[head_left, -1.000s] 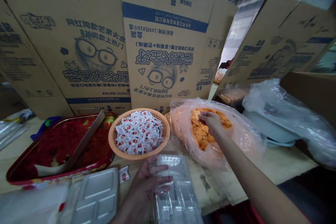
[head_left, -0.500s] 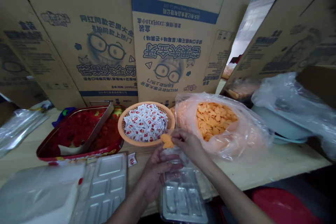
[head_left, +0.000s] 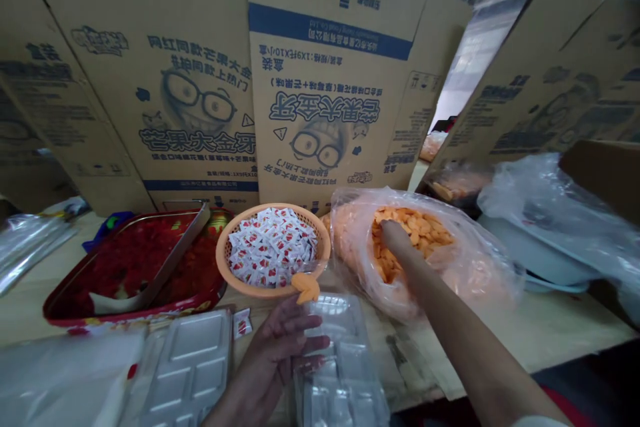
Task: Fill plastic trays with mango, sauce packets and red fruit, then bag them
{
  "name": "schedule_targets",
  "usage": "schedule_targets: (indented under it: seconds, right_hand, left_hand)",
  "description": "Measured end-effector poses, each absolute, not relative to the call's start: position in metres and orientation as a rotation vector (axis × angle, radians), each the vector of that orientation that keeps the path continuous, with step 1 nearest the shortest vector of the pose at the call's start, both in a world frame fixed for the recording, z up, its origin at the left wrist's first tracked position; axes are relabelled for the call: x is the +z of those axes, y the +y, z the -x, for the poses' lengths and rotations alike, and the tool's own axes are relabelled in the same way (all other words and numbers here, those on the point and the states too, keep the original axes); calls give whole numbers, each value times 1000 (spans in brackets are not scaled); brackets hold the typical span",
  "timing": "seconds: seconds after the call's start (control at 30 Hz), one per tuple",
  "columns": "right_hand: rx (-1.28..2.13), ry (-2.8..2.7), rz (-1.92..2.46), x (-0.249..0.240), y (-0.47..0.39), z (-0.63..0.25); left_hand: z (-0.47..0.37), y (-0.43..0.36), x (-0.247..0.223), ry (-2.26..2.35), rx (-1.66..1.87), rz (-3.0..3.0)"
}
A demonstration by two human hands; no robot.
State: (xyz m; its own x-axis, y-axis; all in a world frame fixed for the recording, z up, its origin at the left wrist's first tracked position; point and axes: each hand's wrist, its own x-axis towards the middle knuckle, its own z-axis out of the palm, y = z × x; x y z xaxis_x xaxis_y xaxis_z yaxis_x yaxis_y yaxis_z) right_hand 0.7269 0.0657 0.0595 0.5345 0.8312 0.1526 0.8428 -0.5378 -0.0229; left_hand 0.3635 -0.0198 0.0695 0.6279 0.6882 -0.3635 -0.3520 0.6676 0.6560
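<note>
My left hand point(head_left: 290, 341) is closed on the left edge of a clear plastic tray point(head_left: 345, 370) with moulded compartments, its fingers curled over it. A few orange candy pieces point(head_left: 305, 287) sit at the tray's upper left corner, just above my fingertips. My right hand point(head_left: 395, 237) reaches into an open clear plastic bag point(head_left: 480, 273) full of flat orange candies point(head_left: 425, 227); its fingers are hidden among them. Between the hands' far side and the boxes stands an orange basket point(head_left: 226, 260) heaped with small white and red sachets point(head_left: 273, 247).
At left lies a red tray point(head_left: 60, 300) of red-wrapped pieces with a metal scoop point(head_left: 170, 267). Stacked clear trays point(head_left: 193, 360) and one loose sachet point(head_left: 243, 323) are nearby. Cardboard boxes point(head_left: 320, 80) wall the back. A light blue basin point(head_left: 545, 247) stands right.
My right hand has left the tray's upper corner and moved right, into the bag of orange candies. The orange pieces it held over the tray now rest there. My left hand keeps the tray.
</note>
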Motion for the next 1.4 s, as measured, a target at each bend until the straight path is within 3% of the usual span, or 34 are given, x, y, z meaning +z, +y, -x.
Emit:
schedule_targets:
  seconds: [0.17,0.47,0.87,1.1,1.3,1.4]
  right_hand:
    - [-213,-1487,2757,51,78,-722]
    - [-490,-1430,2641,85,43,-694]
    - [-217,-1395,2705,52,76,-710]
    - [-126,-1066,2533,74,63,-706]
    - [224,-941,2044,109,14,-649]
    - [676,-883,1618,116,-8,-586]
  left_hand:
    - [-354,-18,71,632,652,-564]
    - [-327,-15,63,612,704,-546]
    - [-314,-23,71,746,734,-498]
    - [-310,-16,71,739,761,-515]
    - [-303,-15,65,697,753,-540]
    - [-298,-19,62,645,759,-552]
